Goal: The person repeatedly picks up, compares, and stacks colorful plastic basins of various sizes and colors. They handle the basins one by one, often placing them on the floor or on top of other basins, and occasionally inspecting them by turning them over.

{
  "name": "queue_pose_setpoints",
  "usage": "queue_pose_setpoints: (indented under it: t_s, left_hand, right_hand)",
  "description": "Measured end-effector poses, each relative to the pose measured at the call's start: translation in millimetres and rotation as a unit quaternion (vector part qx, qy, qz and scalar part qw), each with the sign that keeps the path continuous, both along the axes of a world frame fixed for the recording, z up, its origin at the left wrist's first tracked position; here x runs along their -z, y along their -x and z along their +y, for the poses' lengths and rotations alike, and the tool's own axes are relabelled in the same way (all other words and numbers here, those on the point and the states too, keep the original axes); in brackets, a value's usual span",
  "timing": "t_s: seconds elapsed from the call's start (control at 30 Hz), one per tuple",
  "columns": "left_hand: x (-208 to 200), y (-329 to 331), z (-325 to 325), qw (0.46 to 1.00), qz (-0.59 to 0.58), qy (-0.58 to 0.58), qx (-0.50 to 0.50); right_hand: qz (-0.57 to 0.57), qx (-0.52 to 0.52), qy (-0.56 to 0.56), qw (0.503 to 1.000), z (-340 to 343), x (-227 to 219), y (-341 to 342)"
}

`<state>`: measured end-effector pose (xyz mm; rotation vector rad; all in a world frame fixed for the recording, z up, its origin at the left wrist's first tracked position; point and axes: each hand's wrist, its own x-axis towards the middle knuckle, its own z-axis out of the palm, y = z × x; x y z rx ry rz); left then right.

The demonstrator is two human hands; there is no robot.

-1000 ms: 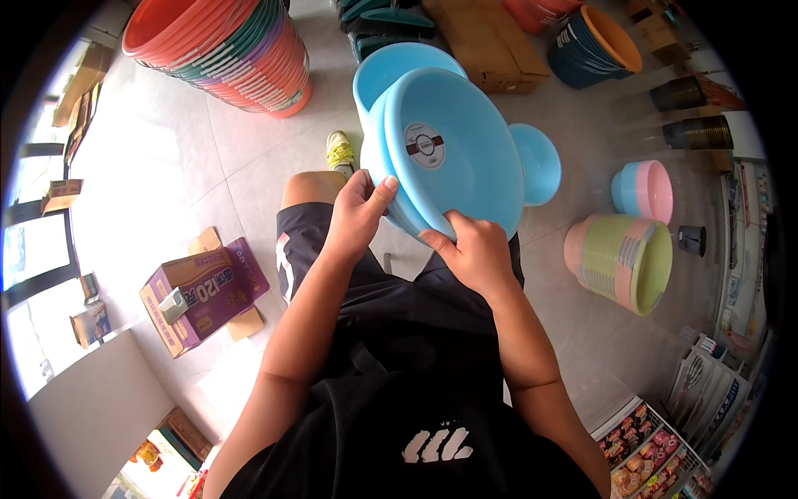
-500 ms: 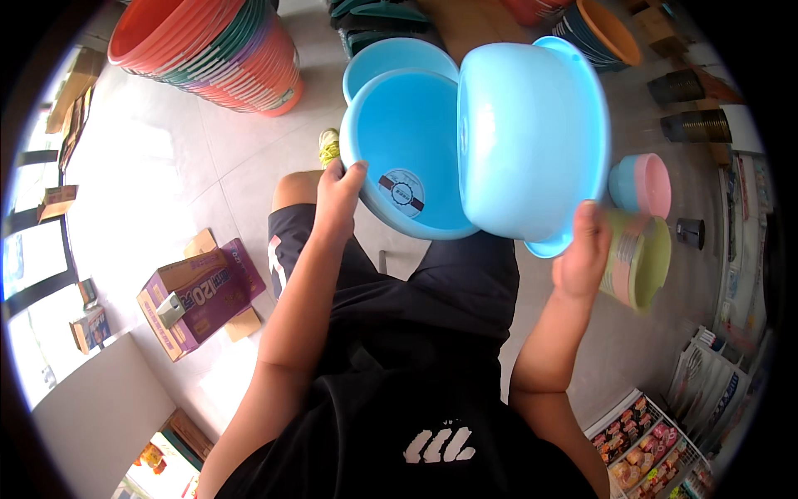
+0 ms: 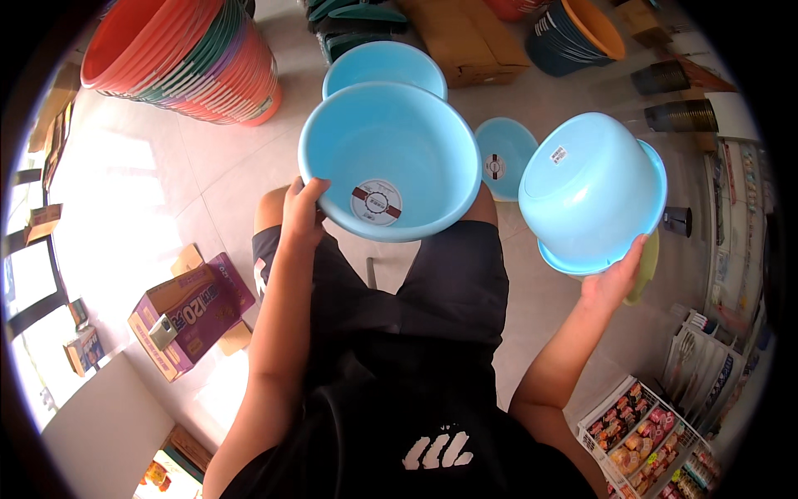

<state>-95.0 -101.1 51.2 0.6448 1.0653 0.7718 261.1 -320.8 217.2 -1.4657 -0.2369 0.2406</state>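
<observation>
My left hand [image 3: 304, 209] grips the near-left rim of a round light-blue plastic basin [image 3: 424, 137], its thumb over the edge. That basin tilts toward me, with a round label on its inside bottom. My right hand [image 3: 617, 276] is closed on the rim of a second light-blue basin [image 3: 586, 195], held to the right on its side with its outside bottom and a small white sticker showing. The two basins are apart. Just beyond the left one shows another light-blue basin [image 3: 384, 60]. Between the held basins, a smaller blue basin [image 3: 515, 145] with a label sits lower down.
A tall stack of red and green buckets [image 3: 199, 62] stands far left. A purple carton [image 3: 195, 312] lies on the floor at left. A brown box [image 3: 465, 41] and dark buckets [image 3: 565, 41] are at the back. Packaged goods fill a rack [image 3: 652, 437] at lower right.
My right hand has moved its basin right and down, away from the left basin, and turned its bottom more into view. The smaller blue basin between them now shows.
</observation>
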Motion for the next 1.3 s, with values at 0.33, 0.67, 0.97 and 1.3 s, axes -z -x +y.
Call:
queue_pose_setpoints:
  t_s: [0.33, 0.67, 0.97, 1.3]
  left_hand:
    - [18.7, 84.3, 44.7, 0.954, -0.14, -0.109, -0.239]
    - [39.2, 99.5, 58.5, 0.905, -0.156, -0.079, -0.389]
    - [43.6, 107.1, 66.9, 0.897, -0.128, -0.07, -0.417]
    - [39.3, 98.8, 72.7, 0.901, -0.098, -0.053, -0.419]
  right_hand:
    - [-0.446, -0.223, 0.331, 0.801, 110.2, 60.3, 19.5]
    - [-0.647, -0.426, 0.326, 0.542, 266.4, 201.4, 60.4]
    - [-0.608, -0.493, 0.358, 0.508, 293.0, 280.6, 95.8]
    - [-0.556, -0.515, 0.425, 0.495, 301.4, 289.8, 103.3]
